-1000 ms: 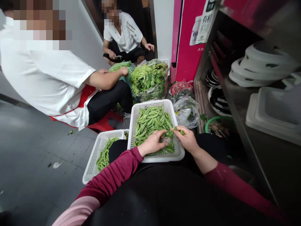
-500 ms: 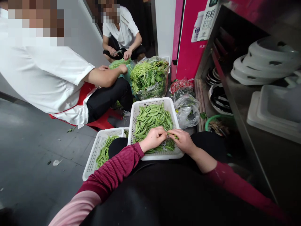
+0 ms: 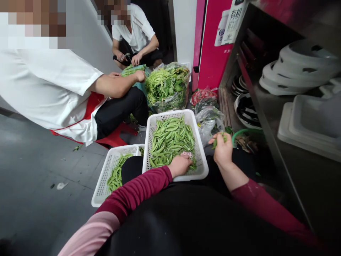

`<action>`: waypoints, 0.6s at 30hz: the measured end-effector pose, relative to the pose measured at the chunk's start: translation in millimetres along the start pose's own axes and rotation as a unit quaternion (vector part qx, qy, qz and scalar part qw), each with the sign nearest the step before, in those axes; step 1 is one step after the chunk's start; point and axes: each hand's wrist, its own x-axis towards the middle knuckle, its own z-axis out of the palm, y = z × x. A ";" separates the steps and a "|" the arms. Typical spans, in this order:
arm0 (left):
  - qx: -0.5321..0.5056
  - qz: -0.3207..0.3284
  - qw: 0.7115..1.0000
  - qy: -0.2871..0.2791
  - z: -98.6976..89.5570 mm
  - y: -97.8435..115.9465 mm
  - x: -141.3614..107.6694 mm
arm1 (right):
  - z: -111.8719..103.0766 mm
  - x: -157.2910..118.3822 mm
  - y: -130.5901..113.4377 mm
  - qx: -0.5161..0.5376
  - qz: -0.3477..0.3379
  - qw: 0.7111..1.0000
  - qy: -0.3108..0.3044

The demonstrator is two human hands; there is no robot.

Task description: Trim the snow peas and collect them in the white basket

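Green pea pods [image 3: 172, 133] fill a white perforated basket [image 3: 147, 137] on my lap. My left hand [image 3: 180, 165] reaches into its near right part, fingers apart over the pods, their tips partly hidden. A pale pink dotted patch shows at one finger and may be a bandage. To the right of the basket, my right hand [image 3: 223, 149] is raised and closed around green pea pods or pod pieces, which stick out between the fingers. Below it and to the right is a green-rimmed bin [image 3: 236, 134] with brownish scraps.
A second white basket [image 3: 99, 181] of pods stands at lower left. Two co-workers in white shirts handle greens [image 3: 133, 70] beside a large bag of leafy vegetables [image 3: 167, 85]. Plastic bags [image 3: 210, 121] lie beyond my basket. A metal shelf [image 3: 262, 103] with dishes runs along the right.
My hands were together over the basket on a pod. They have parted: the right moved right toward the bin with green pods or pieces, the left lowered into the pods.
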 end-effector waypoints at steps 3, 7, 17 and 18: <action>0.054 0.011 0.996 -0.064 3.0 6.8 11.5 | 2.7 -13.5 -2.2 -0.138 -0.038 0.985 -0.096; 0.041 0.014 0.998 -0.044 -9.0 4.1 9.5 | 1.7 -24.8 -7.8 -0.284 -0.127 0.903 -0.295; -0.426 -0.043 0.903 0.029 -58.0 -15.4 -21.4 | -1.7 -35.9 -6.7 -0.371 -0.277 0.740 -0.488; -0.472 -0.050 0.880 0.019 -58.7 -15.6 -23.0 | -2.0 -34.6 -6.7 -0.354 -0.273 0.756 -0.479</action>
